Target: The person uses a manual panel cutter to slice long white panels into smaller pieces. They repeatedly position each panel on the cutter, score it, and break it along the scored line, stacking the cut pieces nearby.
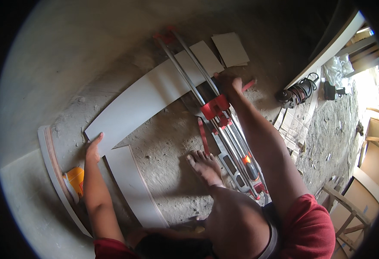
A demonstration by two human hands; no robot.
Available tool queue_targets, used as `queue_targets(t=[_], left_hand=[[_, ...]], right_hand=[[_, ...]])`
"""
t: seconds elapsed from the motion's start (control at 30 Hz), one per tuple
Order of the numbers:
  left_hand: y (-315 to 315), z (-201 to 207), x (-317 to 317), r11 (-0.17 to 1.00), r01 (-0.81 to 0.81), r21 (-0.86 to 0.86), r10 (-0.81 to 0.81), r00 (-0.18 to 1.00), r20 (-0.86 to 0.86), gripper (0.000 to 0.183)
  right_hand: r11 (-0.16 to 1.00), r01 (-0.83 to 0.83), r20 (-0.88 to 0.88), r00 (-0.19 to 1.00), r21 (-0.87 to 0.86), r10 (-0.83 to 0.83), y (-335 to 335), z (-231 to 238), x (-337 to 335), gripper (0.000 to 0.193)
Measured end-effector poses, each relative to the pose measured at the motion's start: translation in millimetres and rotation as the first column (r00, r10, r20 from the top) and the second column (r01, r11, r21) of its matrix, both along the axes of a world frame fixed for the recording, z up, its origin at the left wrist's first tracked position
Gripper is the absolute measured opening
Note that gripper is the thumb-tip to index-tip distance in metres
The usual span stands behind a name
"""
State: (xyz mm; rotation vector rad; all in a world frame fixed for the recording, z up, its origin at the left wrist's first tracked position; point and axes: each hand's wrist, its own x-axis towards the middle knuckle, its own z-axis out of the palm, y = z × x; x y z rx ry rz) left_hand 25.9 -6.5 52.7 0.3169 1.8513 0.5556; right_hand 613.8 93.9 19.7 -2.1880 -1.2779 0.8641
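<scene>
A long white tile (pixel 155 90) lies across a manual tile cutter (pixel 215 108) with steel rails and red fittings. My left hand (pixel 93 149) grips the tile's left end, thumb on top and fingers mostly hidden beneath. At the far right corner of the same tile, beside the rails, my right hand (pixel 232 84) is curled against the edge; shade hides part of its fingers. The cutter's black-and-orange handle (pixel 252 169) rests low on the rails, near my right forearm. Another white tile piece (pixel 133 185) lies on the floor near my left forearm.
Small white tiles (pixel 230 49) are stacked beyond the cutter. To the right lie a corded angle grinder (pixel 297 93), cardboard (pixel 291 129) and a clear plastic bag (pixel 338 67). A yellow container (pixel 74 179) stands at left beside a leaning tile (pixel 53 172). My bare foot (pixel 204 166) is beside the cutter.
</scene>
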Motion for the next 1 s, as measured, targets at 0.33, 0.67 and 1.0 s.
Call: queue_targets(t=[0.33, 0.67, 1.0], left_hand=[[2, -7, -7, 1.000, 0.013, 0.015, -0.013, 1.000, -0.011, 0.086], [-2, -5, -9, 0.998, -0.005, 0.063, 0.004, 1.000, 0.016, 0.083], [-3, -6, -7, 0.998, 0.018, 0.062, -0.015, 0.999, -0.048, 0.086]], right_hand=[[0.985, 0.164, -0.280, 0.944, -0.054, -0.172, -5, 17, -5, 0.033], [0.985, 0.168, -0.430, 0.892, 0.029, -0.140, -10, 25, -5, 0.027], [0.989, 0.146, -0.223, 0.964, -0.009, -0.145, -7, 17, -8, 0.025]])
